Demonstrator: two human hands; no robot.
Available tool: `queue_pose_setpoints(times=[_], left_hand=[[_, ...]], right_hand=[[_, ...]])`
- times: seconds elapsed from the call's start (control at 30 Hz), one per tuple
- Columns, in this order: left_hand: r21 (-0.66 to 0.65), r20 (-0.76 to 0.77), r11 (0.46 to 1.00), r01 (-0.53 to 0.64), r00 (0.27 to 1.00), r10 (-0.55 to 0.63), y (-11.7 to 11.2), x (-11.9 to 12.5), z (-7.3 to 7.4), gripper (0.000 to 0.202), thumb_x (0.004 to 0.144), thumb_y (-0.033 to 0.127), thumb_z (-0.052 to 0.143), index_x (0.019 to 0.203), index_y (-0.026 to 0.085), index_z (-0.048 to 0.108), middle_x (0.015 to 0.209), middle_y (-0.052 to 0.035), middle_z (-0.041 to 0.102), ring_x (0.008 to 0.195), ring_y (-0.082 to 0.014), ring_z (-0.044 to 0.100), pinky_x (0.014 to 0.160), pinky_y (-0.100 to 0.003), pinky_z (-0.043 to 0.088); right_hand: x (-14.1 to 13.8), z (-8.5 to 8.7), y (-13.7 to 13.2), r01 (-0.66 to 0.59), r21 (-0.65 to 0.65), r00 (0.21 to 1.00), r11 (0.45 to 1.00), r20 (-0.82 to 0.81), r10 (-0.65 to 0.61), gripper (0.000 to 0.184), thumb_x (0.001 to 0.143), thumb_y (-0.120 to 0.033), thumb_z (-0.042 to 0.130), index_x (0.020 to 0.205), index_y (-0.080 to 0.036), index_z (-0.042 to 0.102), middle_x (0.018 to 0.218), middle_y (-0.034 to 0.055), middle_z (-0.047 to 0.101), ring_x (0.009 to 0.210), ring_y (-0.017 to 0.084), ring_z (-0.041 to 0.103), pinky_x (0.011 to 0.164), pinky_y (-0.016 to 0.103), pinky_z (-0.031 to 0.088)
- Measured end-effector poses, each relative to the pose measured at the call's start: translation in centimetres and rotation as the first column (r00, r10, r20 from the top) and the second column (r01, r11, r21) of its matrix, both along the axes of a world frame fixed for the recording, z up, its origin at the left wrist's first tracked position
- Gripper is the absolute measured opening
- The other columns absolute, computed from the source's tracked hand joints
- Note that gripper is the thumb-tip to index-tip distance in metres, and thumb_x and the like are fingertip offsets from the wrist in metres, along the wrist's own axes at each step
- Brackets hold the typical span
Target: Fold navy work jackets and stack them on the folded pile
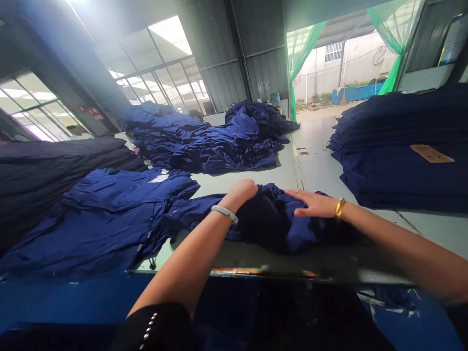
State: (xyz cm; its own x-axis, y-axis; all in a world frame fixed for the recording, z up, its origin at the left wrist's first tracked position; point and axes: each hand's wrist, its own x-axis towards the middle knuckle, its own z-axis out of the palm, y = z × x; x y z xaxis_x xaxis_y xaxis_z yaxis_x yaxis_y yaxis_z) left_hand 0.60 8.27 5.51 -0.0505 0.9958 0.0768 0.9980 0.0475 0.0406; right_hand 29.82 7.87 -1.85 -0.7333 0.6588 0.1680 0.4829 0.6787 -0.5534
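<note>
A rumpled dark blue garment (278,224) lies at the near edge of the grey table (256,183). My left hand (241,191) is curled over its left part, fingers tucked into the cloth, a pale bangle on the wrist. My right hand (310,204) rests flat on top of the same garment, fingers stretched out to the left, a gold bangle on the wrist.
Loose blue garments (106,214) spread to the left. A dark folded stack (40,180) rises at far left. A tall navy stack (402,146) with a brown tag (431,153) stands right. More blue heaps (219,136) lie at the back. An open doorway (343,73) is behind.
</note>
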Motion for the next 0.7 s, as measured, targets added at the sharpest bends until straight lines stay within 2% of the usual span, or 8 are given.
queue_pose_setpoints(times=[0.1,0.2,0.27,0.33,0.4,0.5,0.6,0.7], left_hand=[[0.081,0.018,0.997,0.000,1.000,-0.001,0.4,2.9,0.5,0.039,0.106,0.030,0.044,0.111,0.015,0.080,0.117,-0.0197,0.079,0.111,-0.0325,0.075,0.094,-0.041,0.055],[0.153,0.029,0.987,0.053,0.998,-0.058,0.4,5.0,0.4,0.040,0.107,0.032,0.041,0.114,0.021,0.078,0.119,-0.0150,0.080,0.111,-0.0295,0.075,0.094,-0.037,0.054],[0.168,0.038,0.982,0.088,0.995,-0.095,0.7,6.0,0.0,0.036,0.107,0.033,0.044,0.111,0.023,0.078,0.116,-0.0124,0.081,0.109,-0.0275,0.075,0.093,-0.035,0.054],[0.171,0.050,0.978,0.119,0.990,-0.129,1.2,6.6,-0.6,0.033,0.107,0.032,0.046,0.109,0.024,0.078,0.114,-0.0107,0.082,0.107,-0.0260,0.076,0.092,-0.034,0.054],[0.177,0.066,0.974,0.143,0.986,-0.156,2.0,7.1,-1.1,0.030,0.107,0.030,0.047,0.111,0.025,0.077,0.113,-0.0098,0.082,0.106,-0.0253,0.076,0.093,-0.034,0.054],[0.228,0.090,0.962,0.153,0.980,-0.178,2.9,7.4,-1.2,0.028,0.108,0.033,0.052,0.126,0.026,0.071,0.120,-0.0091,0.081,0.117,-0.0253,0.074,0.111,-0.042,0.047],[0.302,0.111,0.942,0.147,0.976,-0.188,2.7,6.9,-0.8,0.033,0.109,0.035,0.052,0.138,0.026,0.063,0.135,-0.0093,0.075,0.133,-0.0249,0.066,0.129,-0.054,0.027],[0.344,0.074,0.929,0.136,0.983,-0.171,1.1,4.9,-0.6,0.031,0.108,0.033,0.052,0.134,0.023,0.066,0.138,-0.0110,0.074,0.134,-0.0255,0.064,0.127,-0.047,0.032]], right_hand=[[-3.1,-2.0,0.2,0.050,-0.041,0.998,0.998,0.034,-0.048,0.129,0.074,-0.062,0.086,0.176,-0.024,0.017,0.172,0.0176,0.041,0.154,0.038,0.045,0.124,0.053,0.038],[-4.6,-3.5,2.3,0.248,-0.056,0.967,0.967,-0.049,-0.251,0.132,0.069,-0.041,0.091,0.175,-0.015,0.017,0.151,0.0238,0.062,0.134,0.036,0.063,0.112,0.047,0.048],[-4.8,-3.8,4.1,0.344,-0.095,0.924,0.934,-0.143,-0.355,0.109,0.070,-0.034,0.089,0.167,-0.017,0.043,0.125,0.0160,0.077,0.111,0.030,0.073,0.098,0.040,0.054],[-4.4,-3.6,5.9,0.383,-0.141,0.890,0.913,-0.210,-0.406,0.063,0.077,-0.033,0.081,0.139,-0.021,0.072,0.098,0.0059,0.081,0.090,0.023,0.074,0.085,0.033,0.056],[-3.4,-3.2,7.5,0.428,-0.158,0.857,0.890,-0.243,-0.455,0.030,0.087,-0.032,0.069,0.112,-0.021,0.082,0.086,0.0021,0.080,0.081,0.020,0.073,0.078,0.030,0.055],[-0.7,-2.6,9.6,0.578,-0.148,0.753,0.803,-0.282,-0.594,0.029,0.095,-0.030,0.057,0.107,-0.019,0.081,0.097,0.0064,0.082,0.091,0.021,0.074,0.083,0.029,0.054],[2.9,-2.7,11.3,0.730,-0.150,0.619,0.666,-0.266,-0.739,0.032,0.097,-0.027,0.053,0.110,-0.016,0.079,0.114,0.0160,0.080,0.108,0.026,0.074,0.094,0.033,0.053],[5.6,-3.6,12.2,0.792,-0.190,0.550,0.581,-0.192,-0.813,0.037,0.101,-0.030,0.047,0.110,-0.012,0.078,0.119,0.0246,0.078,0.117,0.033,0.072,0.099,0.038,0.052]])
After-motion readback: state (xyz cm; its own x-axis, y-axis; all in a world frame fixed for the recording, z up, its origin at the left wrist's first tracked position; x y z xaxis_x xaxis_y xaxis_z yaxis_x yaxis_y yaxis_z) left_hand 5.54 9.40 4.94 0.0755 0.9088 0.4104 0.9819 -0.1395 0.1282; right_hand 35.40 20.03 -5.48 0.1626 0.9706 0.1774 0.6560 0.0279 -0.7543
